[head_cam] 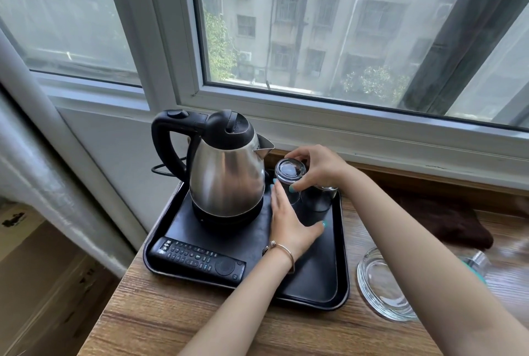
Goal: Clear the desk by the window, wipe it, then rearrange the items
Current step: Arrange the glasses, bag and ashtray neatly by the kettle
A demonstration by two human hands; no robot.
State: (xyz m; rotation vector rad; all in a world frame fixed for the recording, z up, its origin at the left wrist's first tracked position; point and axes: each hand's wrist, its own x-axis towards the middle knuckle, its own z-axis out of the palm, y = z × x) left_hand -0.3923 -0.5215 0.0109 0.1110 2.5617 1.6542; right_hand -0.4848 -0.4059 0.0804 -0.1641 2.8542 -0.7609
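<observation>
A black tray (323, 290) sits on the wooden desk (160, 321) under the window. On it stand a steel kettle (227, 175) with a black handle and a black remote (197, 258) at the front left. My right hand (317, 168) grips an upturned clear glass (289, 175) at the tray's back right. A second upturned glass (322, 198) stands right beside it, partly hidden by my hand. My left hand (289, 221) lies flat on the tray, fingers straight, its fingertips touching the side of the gripped glass.
A clear glass ashtray (380, 284) lies on the desk right of the tray, partly under my right forearm. A dark brown cloth (446, 221) lies at the back right. The window sill runs behind, and a curtain hangs at the left.
</observation>
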